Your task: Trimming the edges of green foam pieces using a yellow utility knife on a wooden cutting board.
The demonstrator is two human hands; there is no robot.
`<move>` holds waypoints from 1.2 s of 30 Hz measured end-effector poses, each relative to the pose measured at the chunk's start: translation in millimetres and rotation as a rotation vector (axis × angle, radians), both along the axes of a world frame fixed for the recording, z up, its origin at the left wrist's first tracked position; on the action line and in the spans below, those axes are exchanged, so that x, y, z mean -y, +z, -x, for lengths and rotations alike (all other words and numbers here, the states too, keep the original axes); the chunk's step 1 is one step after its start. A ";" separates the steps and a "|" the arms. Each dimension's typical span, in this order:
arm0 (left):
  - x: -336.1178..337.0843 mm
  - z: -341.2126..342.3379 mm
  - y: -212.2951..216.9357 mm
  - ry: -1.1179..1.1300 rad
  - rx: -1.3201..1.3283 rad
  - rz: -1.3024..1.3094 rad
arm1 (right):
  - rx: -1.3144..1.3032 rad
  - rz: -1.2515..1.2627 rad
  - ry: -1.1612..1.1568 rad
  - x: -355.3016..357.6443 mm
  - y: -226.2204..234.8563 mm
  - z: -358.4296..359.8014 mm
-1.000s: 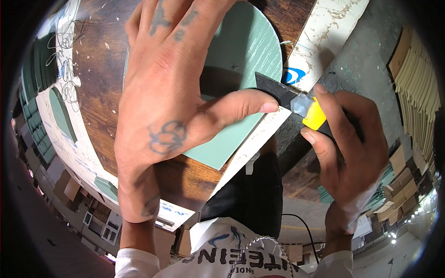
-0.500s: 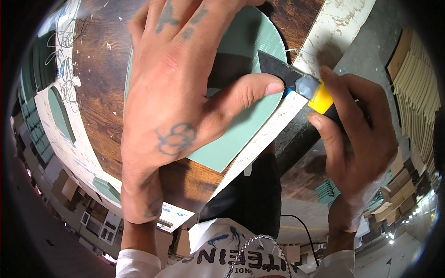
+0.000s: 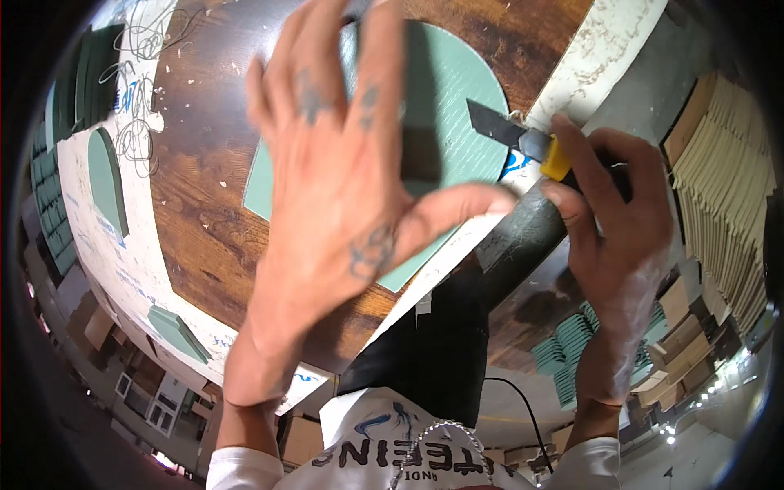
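Observation:
A green panel (image 3: 461, 90) with a rounded far end and a pointed near corner lies on the dark wood tabletop (image 3: 204, 122). My left hand (image 3: 335, 175) is over it with fingers stretched and thumb spread to the right, a little blurred; whether the palm touches the panel I cannot tell. Much of the panel is hidden under this hand and its shadow. My right hand (image 3: 625, 220) is closed around a utility knife (image 3: 555, 159) with a yellow collar. Its dark blade is out, pointing left over the panel's right edge, just beyond my left thumb.
On the white border at left lie a green curved piece (image 3: 108, 184), tangled thin wire (image 3: 135, 139) and stacked green pieces (image 3: 175, 331). Cream-coloured sheets (image 3: 727, 180) are stacked at far right, with green bundles (image 3: 572, 343) lower down. A black cable (image 3: 531, 404) hangs nearby.
My left hand has shifted right and toward me across the panel, uncovering more of its far part. The thumb has come away from the knife blade. My right hand still grips the knife.

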State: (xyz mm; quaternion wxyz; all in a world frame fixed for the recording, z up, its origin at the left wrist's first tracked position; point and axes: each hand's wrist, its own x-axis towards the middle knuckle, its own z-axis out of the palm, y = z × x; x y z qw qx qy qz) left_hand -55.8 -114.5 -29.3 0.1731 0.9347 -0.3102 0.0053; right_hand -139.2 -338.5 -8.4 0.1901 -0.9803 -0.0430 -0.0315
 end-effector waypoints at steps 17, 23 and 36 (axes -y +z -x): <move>-5.4 53.1 3.0 0.363 -0.110 -0.009 | -0.014 0.032 0.232 13.2 -3.4 -24.7; -5.1 54.3 1.9 0.385 -0.083 -0.013 | 0.022 0.011 0.260 15.2 -8.1 -27.6; -1.5 54.8 4.2 0.411 -0.102 -0.021 | 0.144 0.047 0.326 19.0 -24.3 -43.8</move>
